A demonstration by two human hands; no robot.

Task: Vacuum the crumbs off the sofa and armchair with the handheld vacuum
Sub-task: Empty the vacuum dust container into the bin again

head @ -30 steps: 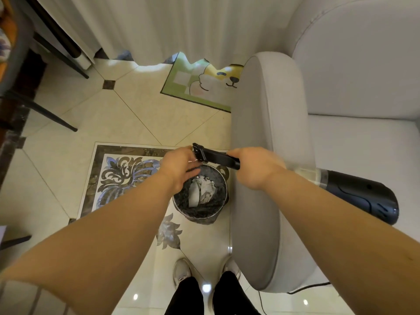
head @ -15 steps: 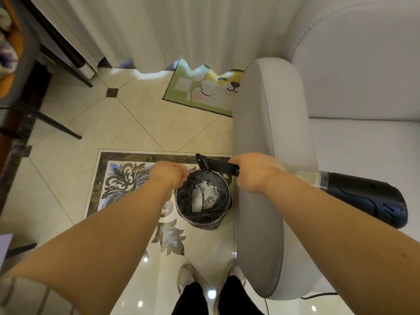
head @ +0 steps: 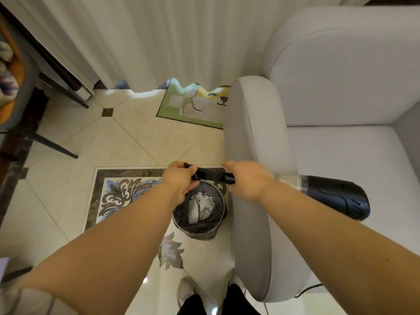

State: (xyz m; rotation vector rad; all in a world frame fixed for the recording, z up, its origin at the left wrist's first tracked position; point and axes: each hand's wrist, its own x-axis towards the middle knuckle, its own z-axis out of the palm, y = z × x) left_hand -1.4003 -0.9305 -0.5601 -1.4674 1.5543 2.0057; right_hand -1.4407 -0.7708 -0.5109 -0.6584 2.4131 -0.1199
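We reach both bare forearms forward and down from the lower corners of the view, meeting above the floor just beside the armchair's (head: 341, 92) left armrest; our left hand (head: 180, 179) is turned back-up, its fingers curled round the far tip of a black nozzle piece (head: 210, 174), thumb side towards us; our right hand (head: 247, 181) is also back-up, fingers folded under and gripping the nozzle's near end, though the fingertips themselves are hidden beneath the hand, so we cannot tell how they lie; the nozzle runs nearly level between the two hands, slanting slightly down towards the right, flat, narrow and matte black, with a small lip at its left tip.

The handheld vacuum (head: 336, 196) lies on the armchair's seat cushion at its left edge, touching the inner face of the armrest; its body is dark navy, rounded, with vent slots at the rear end pointing right, and a clear dust cup at the front, partly hidden behind our right wrist; the armchair is pale grey, its seat smooth; crumbs, if any, are too small to tell.

Directly below the nozzle stands a small round bin (head: 198, 212) on the tiled floor (head: 136, 137), lined dark, with crumpled white paper inside; it is just beside the armrest's outer face; a green dog-print mat (head: 193, 105) lies at the curtain's (head: 159, 37) hem; our shoes (head: 185, 289) show at the bottom edge.
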